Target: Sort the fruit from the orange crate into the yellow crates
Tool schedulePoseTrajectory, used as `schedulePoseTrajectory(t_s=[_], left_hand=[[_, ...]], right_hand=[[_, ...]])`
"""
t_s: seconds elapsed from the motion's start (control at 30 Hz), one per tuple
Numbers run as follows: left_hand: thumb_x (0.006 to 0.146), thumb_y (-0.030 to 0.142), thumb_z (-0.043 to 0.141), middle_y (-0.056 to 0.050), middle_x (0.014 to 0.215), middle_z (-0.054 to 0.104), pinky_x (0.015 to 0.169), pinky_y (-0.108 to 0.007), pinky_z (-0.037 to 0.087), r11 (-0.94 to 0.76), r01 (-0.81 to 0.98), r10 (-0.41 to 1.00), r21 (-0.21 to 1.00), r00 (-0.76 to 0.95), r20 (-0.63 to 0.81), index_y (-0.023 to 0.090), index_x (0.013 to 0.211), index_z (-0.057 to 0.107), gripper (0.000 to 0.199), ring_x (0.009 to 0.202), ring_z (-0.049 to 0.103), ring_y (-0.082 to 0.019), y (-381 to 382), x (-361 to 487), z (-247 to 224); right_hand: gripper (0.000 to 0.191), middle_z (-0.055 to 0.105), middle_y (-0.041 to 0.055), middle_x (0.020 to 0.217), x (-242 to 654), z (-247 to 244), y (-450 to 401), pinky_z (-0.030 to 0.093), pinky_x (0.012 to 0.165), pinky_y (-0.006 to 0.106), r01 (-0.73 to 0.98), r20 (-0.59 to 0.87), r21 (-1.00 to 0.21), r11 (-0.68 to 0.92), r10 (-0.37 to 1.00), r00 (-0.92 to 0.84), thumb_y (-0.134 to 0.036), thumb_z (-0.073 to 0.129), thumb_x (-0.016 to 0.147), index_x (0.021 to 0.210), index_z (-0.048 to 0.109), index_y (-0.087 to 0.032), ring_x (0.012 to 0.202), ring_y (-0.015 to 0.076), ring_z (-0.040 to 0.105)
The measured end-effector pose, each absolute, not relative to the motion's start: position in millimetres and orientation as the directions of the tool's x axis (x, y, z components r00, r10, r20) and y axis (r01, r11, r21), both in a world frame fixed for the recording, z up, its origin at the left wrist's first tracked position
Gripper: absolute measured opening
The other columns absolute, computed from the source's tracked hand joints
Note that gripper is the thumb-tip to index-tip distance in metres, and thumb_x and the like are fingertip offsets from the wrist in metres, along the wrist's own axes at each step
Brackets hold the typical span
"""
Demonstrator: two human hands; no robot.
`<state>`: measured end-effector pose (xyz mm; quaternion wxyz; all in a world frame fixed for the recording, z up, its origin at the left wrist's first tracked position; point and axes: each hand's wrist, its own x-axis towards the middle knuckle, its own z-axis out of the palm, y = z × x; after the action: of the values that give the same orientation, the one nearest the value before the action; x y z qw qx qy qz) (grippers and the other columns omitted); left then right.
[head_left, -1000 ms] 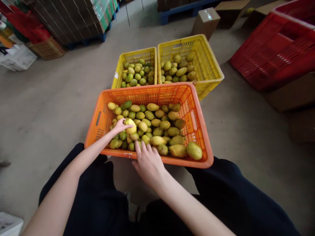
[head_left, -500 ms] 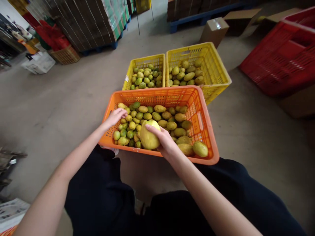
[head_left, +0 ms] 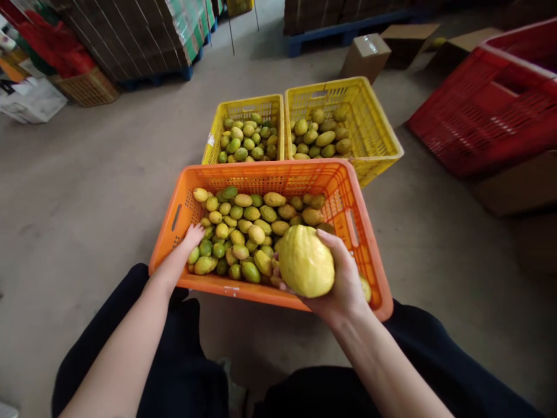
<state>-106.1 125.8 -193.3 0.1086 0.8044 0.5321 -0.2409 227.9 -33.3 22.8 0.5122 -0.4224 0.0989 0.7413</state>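
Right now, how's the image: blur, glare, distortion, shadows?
Head view: large yellow fruit in the right hand fairly clear, soft sheen; left hand, by the smaller fruits, slightly soft. Head view: red crate blurry, looks stretched toward the frame edge. Head view: glare on the taped cardboard box; dark trousers lose detail; light diffuse, floor dimmer at bottom.

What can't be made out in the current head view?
All in the head view:
Right hand's palm: behind the large yellow fruit.
Left hand's grip: too small and blurred to tell.
Near sides of the two yellow plastic crates: behind the orange plastic crate.
Red plastic crate's right end: cut off by the right edge.
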Motion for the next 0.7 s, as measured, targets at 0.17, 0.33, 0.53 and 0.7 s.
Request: schedulePoseTrajectory(t_s=[0.17,0.33,0.53,0.7], left_hand=[[0.084,0.004,0.051,-0.009,0.089,0.068,0.109,-0.041,0.026,-0.372,0.928,0.798,-0.015,0.311,-0.517,0.013,0.09,0.065,0.017,0.107,0.053,-0.023,137.7,-102.9,-202.6],[0.077,0.007,0.062,-0.011,0.095,0.071,0.112,-0.046,0.022,-0.307,0.951,0.85,0.028,0.287,-0.442,0.014,0.088,0.068,0.014,0.114,0.054,-0.028,139.3,-97.3,-172.1],[0.071,0.036,0.078,-0.015,0.122,0.066,0.104,-0.043,0.038,-0.118,0.902,0.957,0.414,0.215,-0.196,0.016,0.116,0.062,0.052,0.114,0.058,-0.029,138.0,-86.9,-71.8],[0.067,0.051,0.079,-0.012,0.125,0.063,0.1,-0.038,0.045,-0.049,0.104,0.987,0.993,0.16,0.031,0.016,0.117,0.056,0.065,0.114,0.06,-0.024,77.0,-42.2,6.5]], right_hand=[[0.029,0.072,0.0063,0.075,235.2,16.4,-30.1,0.061,0.06,0.041,-0.809,-0.788,-0.371,-0.456,0.616,0.014,-0.034,0.073,0.065,0.087,0.063,-0.019,0.07,0.0273,0.071],[0.031,0.073,0.0044,0.078,230.3,7.5,-27.1,0.062,0.064,0.044,-0.769,-0.783,-0.405,-0.494,0.622,0.013,-0.034,0.073,0.067,0.092,0.061,-0.021,0.075,0.028,0.071],[0.031,0.071,0.0026,0.076,214.4,4.5,-30.2,0.06,0.063,0.041,-0.644,-0.653,-0.546,-0.536,0.754,-0.074,-0.042,0.072,0.069,0.09,0.059,-0.024,0.074,0.0265,0.071],[0.051,0.068,-0.0015,0.082,199.0,13.2,-34.3,0.056,0.068,0.034,-0.477,-0.419,-0.813,-0.334,0.904,0.081,-0.041,0.085,0.055,0.095,0.059,-0.023,0.073,0.0202,0.066]])
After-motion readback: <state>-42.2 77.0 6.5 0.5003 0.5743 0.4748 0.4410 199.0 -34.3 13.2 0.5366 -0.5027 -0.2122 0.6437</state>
